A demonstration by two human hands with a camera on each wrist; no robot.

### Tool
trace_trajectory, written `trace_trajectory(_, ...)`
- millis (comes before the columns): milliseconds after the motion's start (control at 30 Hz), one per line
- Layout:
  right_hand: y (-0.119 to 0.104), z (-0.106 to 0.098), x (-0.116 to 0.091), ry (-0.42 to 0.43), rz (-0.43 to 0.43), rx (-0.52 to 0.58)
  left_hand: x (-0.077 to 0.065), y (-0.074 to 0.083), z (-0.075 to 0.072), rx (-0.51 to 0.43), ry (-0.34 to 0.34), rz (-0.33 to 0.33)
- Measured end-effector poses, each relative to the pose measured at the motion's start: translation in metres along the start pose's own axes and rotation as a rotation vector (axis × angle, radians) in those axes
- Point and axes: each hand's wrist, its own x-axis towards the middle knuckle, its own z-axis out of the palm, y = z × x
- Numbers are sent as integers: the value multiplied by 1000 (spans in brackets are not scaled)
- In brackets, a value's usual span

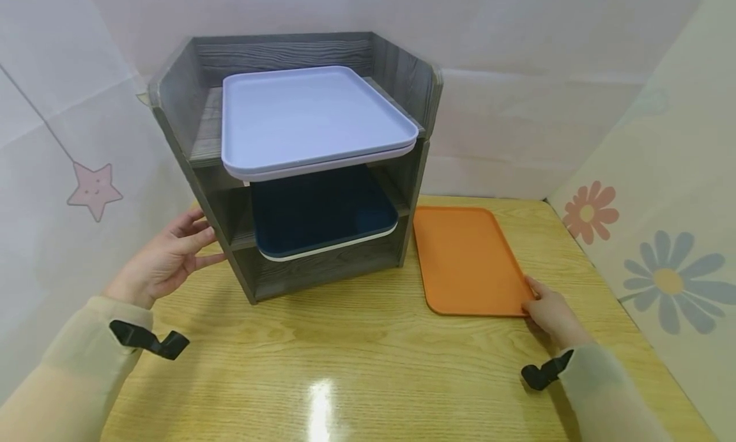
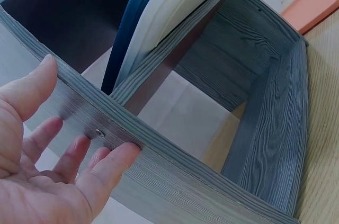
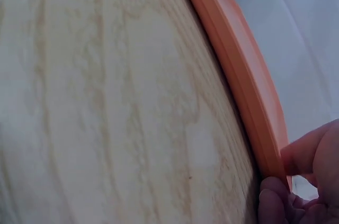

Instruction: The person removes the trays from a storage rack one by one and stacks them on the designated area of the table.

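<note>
An orange tray lies on the table to the right of a grey wooden shelf. My right hand pinches the tray's near right corner; in the right wrist view, thumb and fingers meet at the orange rim. Against the shelf's left side panel, my left hand rests its spread fingertips. The left wrist view shows those fingers touching the panel near a small screw, the thumb by its front edge. Pale lavender trays lie stacked on the upper shelf. Below them sits a dark blue tray over a cream tray.
The wooden table extends in front of the shelf. A white backdrop rises behind, and a panel with printed flowers borders the right side. On the left wall is a printed pink star.
</note>
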Motion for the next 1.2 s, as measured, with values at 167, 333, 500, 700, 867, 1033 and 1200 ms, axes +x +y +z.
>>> trace_trajectory(167, 0, -2, -3, 7, -30, 40, 0, 2, 2, 26, 6, -3)
trace_trajectory(333, 1, -6, -9, -3, -48, 152, 1, 3, 3, 28, 9, -4)
trace_trajectory(500, 0, -12, -18, -2, -54, 210, 3, 2, 4, 12, 2, -7)
trace_trajectory(700, -24, -23, -32, 131, -141, 116, 2, 1, 4, 17, 14, -15)
trace_trajectory(867, -70, -30, -42, 157, -269, 127, 0, 2, 2, 19, 41, -22)
trace_trajectory(1033, -118, -34, -55, 104, -356, 153, 0, 2, 2, 34, 51, -34)
trace_trajectory(1200, -162, -33, -69, 36, -413, 221, 0, 2, 2, 31, 43, -36)
